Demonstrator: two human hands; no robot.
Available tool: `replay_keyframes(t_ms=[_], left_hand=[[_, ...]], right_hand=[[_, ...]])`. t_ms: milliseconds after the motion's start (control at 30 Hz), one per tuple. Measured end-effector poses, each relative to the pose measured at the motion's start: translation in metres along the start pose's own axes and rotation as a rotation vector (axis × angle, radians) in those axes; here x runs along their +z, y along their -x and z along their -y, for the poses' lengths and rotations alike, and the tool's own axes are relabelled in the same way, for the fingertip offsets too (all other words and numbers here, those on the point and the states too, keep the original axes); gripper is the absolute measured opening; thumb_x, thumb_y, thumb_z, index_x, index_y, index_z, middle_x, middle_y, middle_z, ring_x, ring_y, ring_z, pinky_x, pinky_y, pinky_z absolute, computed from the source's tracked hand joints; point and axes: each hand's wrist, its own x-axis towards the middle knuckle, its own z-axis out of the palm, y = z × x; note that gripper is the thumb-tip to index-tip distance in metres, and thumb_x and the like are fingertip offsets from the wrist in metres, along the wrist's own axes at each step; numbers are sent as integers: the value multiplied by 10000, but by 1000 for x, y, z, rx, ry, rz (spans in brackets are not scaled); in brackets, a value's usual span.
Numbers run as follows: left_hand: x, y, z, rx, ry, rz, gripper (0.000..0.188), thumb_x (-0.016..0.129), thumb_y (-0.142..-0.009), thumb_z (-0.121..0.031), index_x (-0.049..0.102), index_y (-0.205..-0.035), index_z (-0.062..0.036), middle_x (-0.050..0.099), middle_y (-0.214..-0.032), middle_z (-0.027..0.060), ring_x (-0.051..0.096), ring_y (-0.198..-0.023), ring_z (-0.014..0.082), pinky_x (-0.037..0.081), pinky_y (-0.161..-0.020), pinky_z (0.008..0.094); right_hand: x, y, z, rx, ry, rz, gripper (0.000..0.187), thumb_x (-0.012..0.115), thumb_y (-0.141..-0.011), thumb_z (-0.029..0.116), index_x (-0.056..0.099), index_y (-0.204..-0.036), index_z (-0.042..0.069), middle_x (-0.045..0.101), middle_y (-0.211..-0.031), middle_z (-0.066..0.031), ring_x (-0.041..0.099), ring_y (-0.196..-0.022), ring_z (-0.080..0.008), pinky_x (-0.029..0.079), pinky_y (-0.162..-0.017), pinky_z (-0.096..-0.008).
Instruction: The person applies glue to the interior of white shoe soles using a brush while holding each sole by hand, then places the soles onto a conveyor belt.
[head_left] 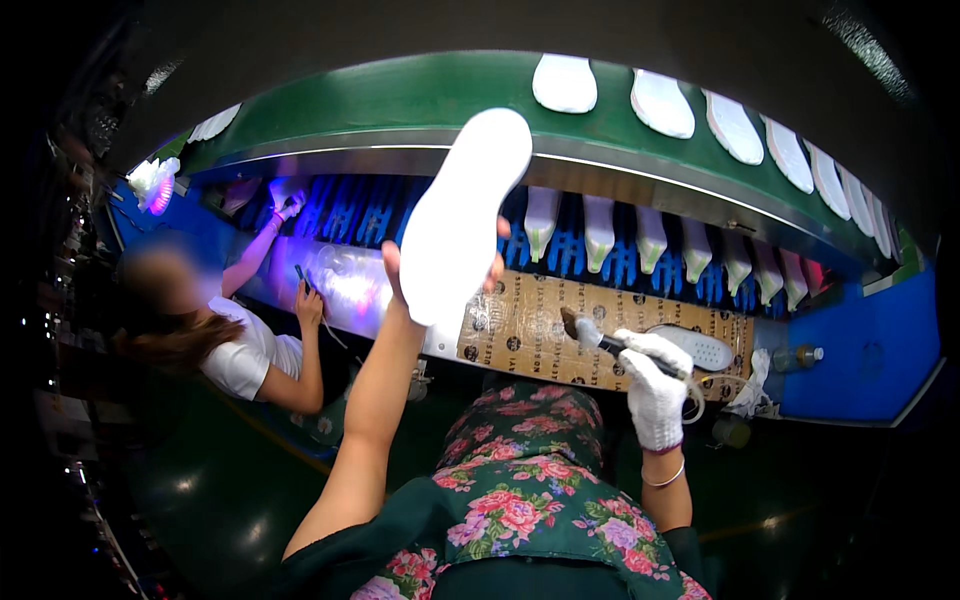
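Note:
My bare left hand (394, 275) grips a white shoe sole (465, 215) by its sides and holds it raised above the bench, toe end pointing away and slightly right. Its palm is hidden behind the sole. My right hand (655, 395), in a white knitted glove, is closed round a brush (588, 330) with a dark tip pointing left. A clear tube curls beside that glove. Just beyond my right hand, a light grey perforated sole (692, 347) lies on the brown printed covering (530, 320) of the bench.
A green conveyor belt (420, 95) across the back carries several white soles (660, 103). Below it, a blue rack (565, 245) holds several upright white pieces (598, 232). A clear bottle (797, 357) stands at right. At left, a co-worker (250, 345) reaches into purple light.

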Motion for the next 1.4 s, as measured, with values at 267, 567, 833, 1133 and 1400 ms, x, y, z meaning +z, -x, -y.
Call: replay_keyframes(t_ms=[267, 567, 833, 1133, 1400], left_hand=[[-73, -141, -22, 314, 584, -575, 983, 191, -927, -752, 88, -1539, 11, 144, -1577, 271, 165, -1444, 476, 287, -1163, 560], [-52, -95, -15, 393, -1587, -1020, 585, 743, -830, -291, 526, -1286, 5, 601, -1099, 182, 551, -1077, 288, 482, -885, 420], [-113, -142, -62, -7, -1952, -757, 938, 803, -735, -341, 312, -1475, -38, 620, -1142, 256, 524, -1083, 421, 409, -967, 506], [-92, -149, -42, 185, -2447, -455, 363, 676, -851, -134, 721, -1168, -303, 457, -1348, 177, 497, -1143, 381, 453, -968, 470], [-87, -151, -43, 5, -2493, -426, 340, 663, -861, -159, 714, -1170, -291, 463, -1360, 167, 590, -1040, 378, 544, -877, 462]], right_hand=[[8, 6, -60, 102, 54, -63, 187, 730, -794, -60, 727, -980, -45, 723, -955, -75, 650, -846, -116, 510, -768, -233], [-6, 19, -72, 178, 17, -132, 208, 730, -801, -54, 729, -1008, -38, 724, -970, -82, 661, -869, -127, 528, -798, -250], [8, 18, -75, 213, 48, -106, 216, 734, -781, -69, 727, -994, -37, 723, -946, -85, 665, -848, -142, 534, -783, -264], [-6, 23, -83, 187, 150, -119, 210, 736, -790, -52, 729, -999, -35, 721, -934, -74, 659, -838, -128, 531, -776, -253], [-12, 26, -89, 214, 133, -138, 205, 731, -801, -46, 727, -1006, -36, 720, -929, -73, 663, -825, -127, 538, -760, -248]])
